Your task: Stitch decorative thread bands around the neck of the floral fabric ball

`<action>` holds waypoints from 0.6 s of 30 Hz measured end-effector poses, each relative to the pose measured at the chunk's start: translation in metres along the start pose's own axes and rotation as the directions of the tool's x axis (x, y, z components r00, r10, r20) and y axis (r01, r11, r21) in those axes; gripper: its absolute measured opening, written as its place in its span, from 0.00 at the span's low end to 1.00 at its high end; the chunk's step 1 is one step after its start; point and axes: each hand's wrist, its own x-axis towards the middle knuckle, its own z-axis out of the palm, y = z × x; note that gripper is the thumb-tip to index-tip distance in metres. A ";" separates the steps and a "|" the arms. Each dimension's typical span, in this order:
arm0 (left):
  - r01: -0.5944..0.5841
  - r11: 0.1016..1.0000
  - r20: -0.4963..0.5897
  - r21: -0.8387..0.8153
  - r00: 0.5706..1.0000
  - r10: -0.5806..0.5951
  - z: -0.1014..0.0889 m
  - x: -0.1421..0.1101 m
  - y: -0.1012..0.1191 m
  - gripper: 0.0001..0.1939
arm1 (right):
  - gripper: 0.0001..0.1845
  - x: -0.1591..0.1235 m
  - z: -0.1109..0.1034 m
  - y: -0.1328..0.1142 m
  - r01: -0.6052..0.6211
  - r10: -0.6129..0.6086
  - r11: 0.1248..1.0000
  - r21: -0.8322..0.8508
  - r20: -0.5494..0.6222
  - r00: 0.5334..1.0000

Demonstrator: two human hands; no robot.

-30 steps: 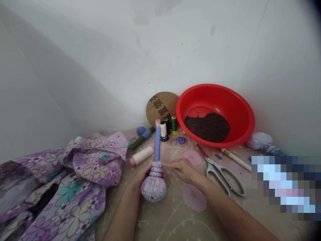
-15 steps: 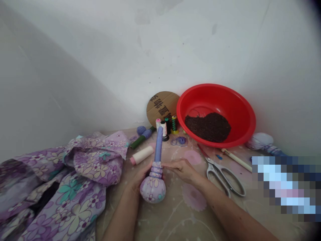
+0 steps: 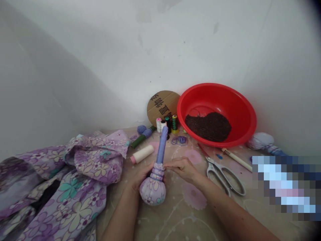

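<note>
A round stuffed bundle of lilac floral fabric point(image 3: 152, 190) sits low between my hands, its neck wrapped with bands of cloth. A slim blue-violet fabric-covered stem point(image 3: 162, 144) rises from the neck, leaning slightly right. My left hand point(image 3: 141, 175) cups the bundle's left side below the neck, with its fingers partly hidden behind it. My right hand point(image 3: 182, 169) reaches in from the right, its fingertips pressed against the wrapped neck point(image 3: 157, 171).
A red plastic basin point(image 3: 215, 100) holds dark soil. Behind the stem stand thread spools point(image 3: 168, 124) and a round cardboard piece point(image 3: 163, 107). Steel scissors point(image 3: 220, 177) lie to the right, a cream thread roll point(image 3: 142, 154) to the left, and crumpled floral cloth point(image 3: 95, 157) further left.
The stem has tilted from nearly upright toward the right, and the bundle sits slightly lower. Both hands stay on it.
</note>
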 end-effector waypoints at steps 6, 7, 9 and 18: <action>-0.015 0.979 0.053 0.203 0.999 0.004 0.001 -0.002 0.003 0.14 | 0.13 0.001 -0.002 -0.004 0.000 -0.001 0.999 -0.044 -0.010 1.000; -0.020 0.977 0.048 0.214 0.999 0.010 0.002 -0.003 0.003 0.14 | 0.13 0.000 -0.002 -0.004 0.006 -0.006 0.999 -0.041 -0.011 1.000; -0.034 0.973 0.032 0.230 0.999 0.028 0.005 -0.005 0.004 0.13 | 0.13 0.000 -0.002 -0.003 0.011 -0.012 0.999 -0.031 -0.010 1.000; -0.010 0.967 0.008 0.255 1.000 0.008 0.008 -0.006 -0.001 0.19 | 0.15 0.001 -0.011 0.001 0.072 -0.068 0.997 -0.036 0.101 0.993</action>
